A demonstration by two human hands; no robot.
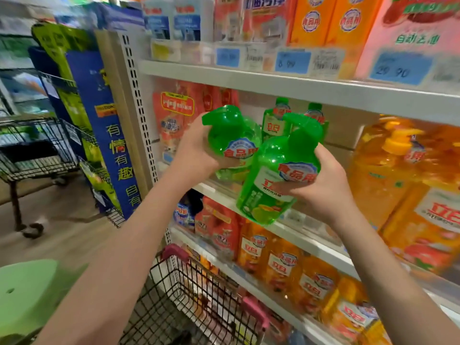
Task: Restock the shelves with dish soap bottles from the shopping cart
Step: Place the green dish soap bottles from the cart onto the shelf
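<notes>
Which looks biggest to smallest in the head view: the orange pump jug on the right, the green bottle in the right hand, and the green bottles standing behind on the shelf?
1. Orange pump jug
2. Green bottle in right hand, though it is nearer the camera
3. Green bottles on shelf, farther back and partly hidden

person: two bare forearms, no sleeves in view; left hand (196, 148) and right hand (321, 185) ungloved, no rings, watch or bands.
</notes>
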